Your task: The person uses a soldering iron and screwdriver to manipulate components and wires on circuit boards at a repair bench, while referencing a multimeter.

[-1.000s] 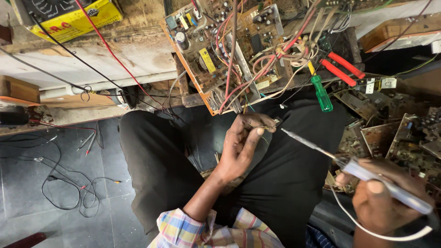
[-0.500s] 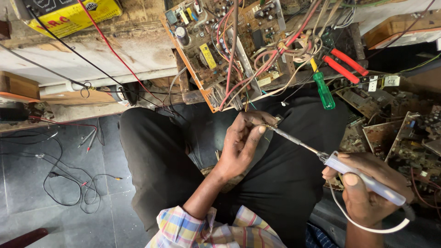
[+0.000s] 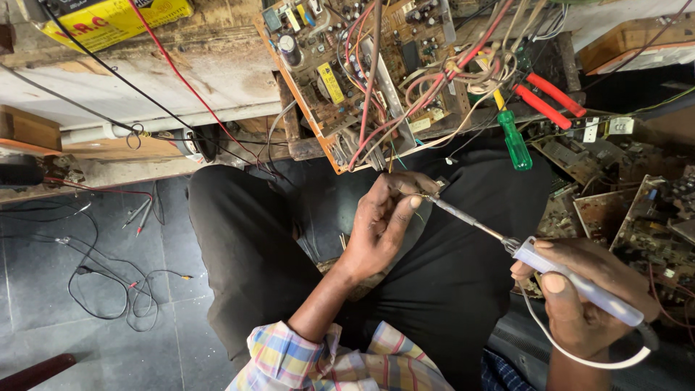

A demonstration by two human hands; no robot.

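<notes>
My left hand [image 3: 382, 226] is raised over my lap and pinches a small component with thin wire leads [image 3: 414, 190] between thumb and fingers. My right hand [image 3: 586, 297] grips the pale handle of a soldering iron [image 3: 572, 279], whose metal tip [image 3: 434, 200] touches the small part at my left fingertips. A white cord [image 3: 579, 360] loops from the iron's handle under my right hand. I sit with black trousers [image 3: 246, 246] under both hands.
An orange circuit board [image 3: 347, 65] crowded with parts and red wires leans off the wooden bench edge. A green-handled screwdriver [image 3: 512, 137] and red-handled pliers [image 3: 550, 98] lie at right. More boards [image 3: 637, 217] are stacked at far right. Loose cables [image 3: 94, 282] lie on the grey floor; a yellow box [image 3: 108, 22] sits upper left.
My right hand has moved left and up, bringing the soldering iron's tip from apart to touching the part held in my left fingers. My left hand stayed nearly still.
</notes>
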